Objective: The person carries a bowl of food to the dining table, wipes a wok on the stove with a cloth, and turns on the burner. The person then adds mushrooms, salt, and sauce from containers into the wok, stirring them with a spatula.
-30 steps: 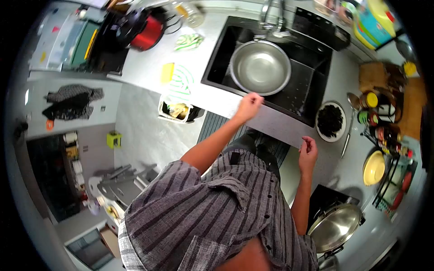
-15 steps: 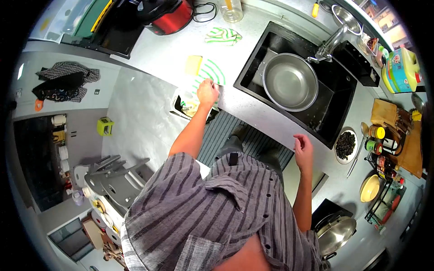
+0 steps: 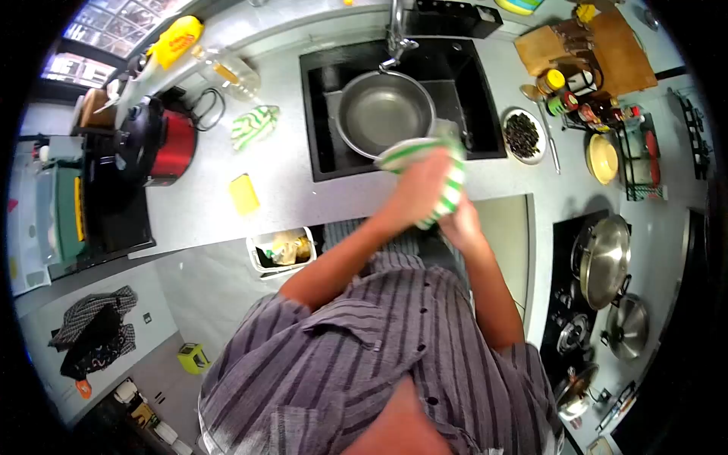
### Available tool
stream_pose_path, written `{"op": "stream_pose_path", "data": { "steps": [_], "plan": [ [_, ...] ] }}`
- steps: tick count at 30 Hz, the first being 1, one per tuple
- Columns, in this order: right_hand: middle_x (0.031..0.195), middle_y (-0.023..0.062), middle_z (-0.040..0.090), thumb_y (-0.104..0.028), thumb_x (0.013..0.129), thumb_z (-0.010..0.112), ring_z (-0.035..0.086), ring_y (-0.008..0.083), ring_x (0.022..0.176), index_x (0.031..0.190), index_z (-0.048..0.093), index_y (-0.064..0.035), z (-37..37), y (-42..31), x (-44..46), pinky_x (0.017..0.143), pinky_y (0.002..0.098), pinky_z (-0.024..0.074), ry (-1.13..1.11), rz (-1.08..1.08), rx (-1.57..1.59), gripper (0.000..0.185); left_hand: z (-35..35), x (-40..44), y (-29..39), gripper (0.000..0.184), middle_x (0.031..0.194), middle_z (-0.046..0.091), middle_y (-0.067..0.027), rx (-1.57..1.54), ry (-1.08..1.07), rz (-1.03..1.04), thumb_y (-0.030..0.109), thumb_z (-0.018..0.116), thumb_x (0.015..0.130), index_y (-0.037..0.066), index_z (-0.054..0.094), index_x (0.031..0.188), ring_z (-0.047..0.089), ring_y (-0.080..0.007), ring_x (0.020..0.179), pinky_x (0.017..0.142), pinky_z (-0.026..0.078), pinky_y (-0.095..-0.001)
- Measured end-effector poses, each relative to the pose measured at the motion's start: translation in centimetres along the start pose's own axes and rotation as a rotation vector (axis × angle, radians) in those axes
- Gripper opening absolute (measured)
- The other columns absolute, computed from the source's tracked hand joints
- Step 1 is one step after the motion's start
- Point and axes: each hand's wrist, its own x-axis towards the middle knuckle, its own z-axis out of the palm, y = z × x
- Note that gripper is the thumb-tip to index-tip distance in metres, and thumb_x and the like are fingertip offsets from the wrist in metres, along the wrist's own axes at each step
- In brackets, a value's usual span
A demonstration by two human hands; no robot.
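Observation:
A white cloth with green stripes (image 3: 453, 182) is lifted in front of the sink, blurred by motion. My left hand (image 3: 415, 193) is closed on it from the left. Just below and to the right, my right hand (image 3: 461, 225) grips the cloth's lower part, its fingers partly hidden behind the fabric. Beyond the cloth, a round metal basin (image 3: 383, 114) sits in the black sink (image 3: 322, 163), under the faucet (image 3: 396, 38). The cloth overlaps the basin's near rim in the view; whether they touch I cannot tell.
On the counter lie a yellow sponge (image 3: 243, 195) and a second striped cloth (image 3: 255, 126). A red cooker (image 3: 171, 144) stands left. Below the counter edge is a bin (image 3: 263, 264). A plate of dark food (image 3: 523, 136), a yellow bowl (image 3: 602, 159) and a wok (image 3: 607, 262) are right.
My left hand has lifted the striped cloth off the counter and carried it right, to the front of the sink. My right hand has come up to the cloth. The view has turned.

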Motion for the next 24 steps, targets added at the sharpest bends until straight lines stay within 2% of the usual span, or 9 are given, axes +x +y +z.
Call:
{"op": "stream_pose_path", "data": {
  "steps": [1, 6, 9, 12, 14, 18, 19, 21, 24],
  "plan": [
    [0.143, 0.0106, 0.055, -0.040, 0.107, 0.044, 0.048, 0.0247, 0.135, 0.148, 0.044, -0.0053, -1.7, 0.2, -1.3, 0.117, 0.0418, 0.0344, 0.017, -0.026, 0.071, 0.053, 1.0, 1.0, 4.2, 0.027, 0.099, 0.067, -0.0195, -0.132, -0.148, -0.194, 0.025, 0.048, 0.103, 0.004, 0.060, 0.114, 0.067, -0.0370, 0.088, 0.074, 0.053, -0.0459],
    [0.145, 0.0149, 0.053, -0.048, 0.107, 0.034, 0.052, 0.0305, 0.133, 0.147, 0.042, -0.0040, -2.3, -5.5, -7.8, 0.114, 0.0435, 0.0395, -0.086, -0.161, 0.535, 0.060, 11.7, 0.7, 11.0, 0.031, 0.097, 0.068, -0.0195, 0.154, -0.397, 0.510, 0.025, 0.060, 0.095, 0.007, 0.062, 0.120, 0.069, -0.0373, 0.084, 0.076, 0.055, -0.0483],
    [0.147, 0.0158, 0.051, -0.048, 0.106, 0.035, 0.051, 0.0313, 0.134, 0.148, 0.041, -0.0028, -6.9, -8.3, -10.0, 0.115, 0.0451, 0.0391, -0.197, -0.438, 0.661, 0.062, 14.0, 0.7, 15.3, 0.031, 0.102, 0.070, -0.0188, -0.050, -0.852, 0.489, 0.021, 0.062, 0.095, 0.008, 0.065, 0.122, 0.070, -0.0365, 0.087, 0.078, 0.056, -0.0478],
    [0.148, 0.0166, 0.050, -0.049, 0.105, 0.036, 0.050, 0.0321, 0.135, 0.150, 0.039, -0.0017, -13.6, -12.8, -15.3, 0.116, 0.0467, 0.0386, -0.223, -0.708, 0.678, 0.065, 17.2, 2.5, 19.8, 0.026, 0.099, 0.073, -0.0116, -0.294, -1.088, 0.337, 0.007, 0.065, 0.095, 0.007, 0.068, 0.120, 0.071, -0.0145, 0.080, 0.071, 0.055, -0.0279],
    [0.149, 0.0172, 0.049, -0.049, 0.105, 0.037, 0.050, 0.0327, 0.135, 0.150, 0.038, -0.0009, -17.5, -16.0, -19.3, 0.116, 0.0477, 0.0384, -0.125, -0.835, 0.612, 0.066, 21.4, 4.3, 18.4, 0.020, 0.095, 0.073, -0.0069, -0.362, -0.945, 0.328, 0.001, 0.058, 0.098, 0.000, 0.068, 0.115, 0.067, -0.0113, 0.081, 0.074, 0.053, -0.0262],
    [0.154, 0.0180, 0.043, -0.052, 0.103, 0.040, 0.047, 0.0335, 0.138, 0.152, 0.037, -0.0030, -26.6, -25.2, -28.0, 0.117, 0.0477, 0.0375, 0.182, -1.032, 0.429, 0.069, 33.4, 10.6, 15.3, 0.025, 0.095, 0.071, -0.0039, -0.228, -0.634, 0.127, 0.020, 0.056, 0.102, 0.004, 0.069, 0.115, 0.067, -0.0115, 0.088, 0.076, 0.053, -0.0271],
    [0.152, 0.0178, 0.044, -0.051, 0.103, 0.041, 0.048, 0.0331, 0.137, 0.152, 0.037, -0.0026, -27.5, -27.2, -30.2, 0.116, 0.0473, 0.0386, 0.611, -1.064, 0.265, 0.069, 36.1, 10.8, 15.0, 0.030, 0.098, 0.072, -0.0124, -0.148, -0.579, 0.058, 0.026, 0.060, 0.100, 0.002, 0.067, 0.118, 0.069, -0.0192, 0.090, 0.076, 0.053, -0.0296],
    [0.149, 0.0188, 0.047, -0.043, 0.105, 0.042, 0.048, 0.0312, 0.136, 0.150, 0.040, -0.0021, -31.8, -30.5, -32.7, 0.112, 0.0458, 0.0415, 0.829, -1.063, 0.036, 0.061, 41.8, 11.9, 11.5, 0.051, 0.105, 0.070, -0.0180, -0.074, -0.536, 0.063, 0.038, 0.065, 0.096, -0.001, 0.060, 0.129, 0.068, -0.0245, 0.096, 0.083, 0.052, -0.0338],
    [0.147, 0.0214, 0.049, -0.037, 0.103, 0.045, 0.049, 0.0327, 0.135, 0.146, 0.044, 0.0012, -45.8, -33.2, -34.5, 0.111, 0.0443, 0.0419, 1.300, -0.636, -0.851, 0.057, 47.0, 11.8, 12.6, 0.062, 0.108, 0.066, -0.0199, 0.086, -0.642, -0.160, 0.046, 0.067, 0.092, -0.004, 0.057, 0.126, 0.066, -0.0276, 0.100, 0.086, 0.051, -0.0380]
  ]
}}
